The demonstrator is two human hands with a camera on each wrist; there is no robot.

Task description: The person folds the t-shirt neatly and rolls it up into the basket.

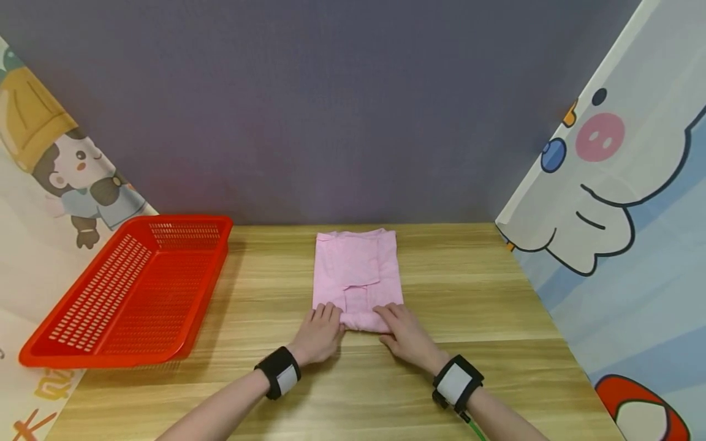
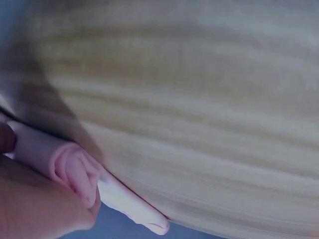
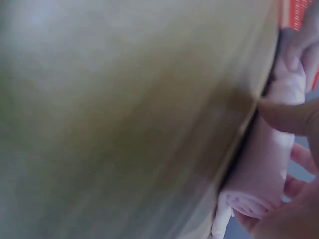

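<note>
Behind the tabletop's far edge rises a dark grey panel [image 1: 331, 110], and the wood-grain tabletop [image 1: 469, 294] spreads before it. Printed cartoon sheets flank it: a right sheet [image 1: 662, 257] along the right edge and a left sheet [image 1: 33, 275] along the left. A red basket [image 1: 160, 294] with slotted walls sits along the left edge, reaching toward the far left corner. The pink cloth [image 1: 353, 257] lies flat near the middle of the far edge, a smaller layer on top, its near end rolled into a tight tube.

The right hand [image 1: 408, 337] holds the roll's right end, fingers bent over the top and thumb on the near side. The left hand [image 1: 320, 334] grips the left end, fingers likewise curled over it. Each wrist wears a black band [image 1: 270, 367] with a pale patch; a thin green cable [image 1: 475, 427] trails from the right one.
</note>
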